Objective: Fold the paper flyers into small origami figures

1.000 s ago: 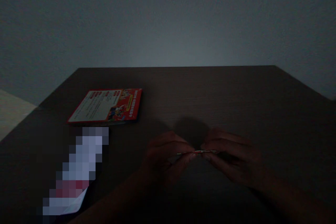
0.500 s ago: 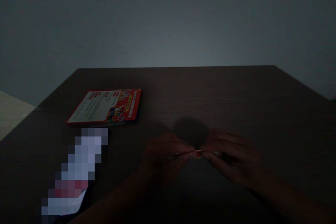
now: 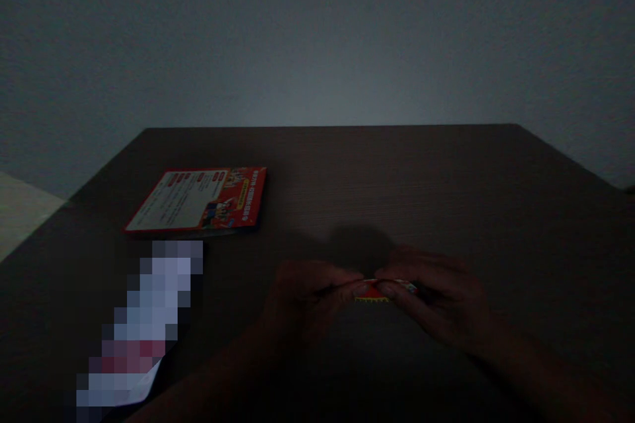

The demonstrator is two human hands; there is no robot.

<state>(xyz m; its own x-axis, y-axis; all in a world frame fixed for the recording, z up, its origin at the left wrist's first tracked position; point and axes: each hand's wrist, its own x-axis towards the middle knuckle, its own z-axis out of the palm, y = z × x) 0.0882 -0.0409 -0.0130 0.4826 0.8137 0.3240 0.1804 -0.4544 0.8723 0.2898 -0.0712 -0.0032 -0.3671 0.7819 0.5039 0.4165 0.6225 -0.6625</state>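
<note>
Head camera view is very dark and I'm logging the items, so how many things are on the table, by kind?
Red printed packs lying flat: 1
Small red packets pinched between left hand and right hand: 1
Blurred-out white items: 1
Total: 3, on the dark table

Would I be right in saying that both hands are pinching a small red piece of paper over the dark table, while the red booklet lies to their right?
Not quite: the red booklet lies to the left of the hands, not the right. The head view shows the left hand and right hand pinching the small red paper over the dark table.
</note>
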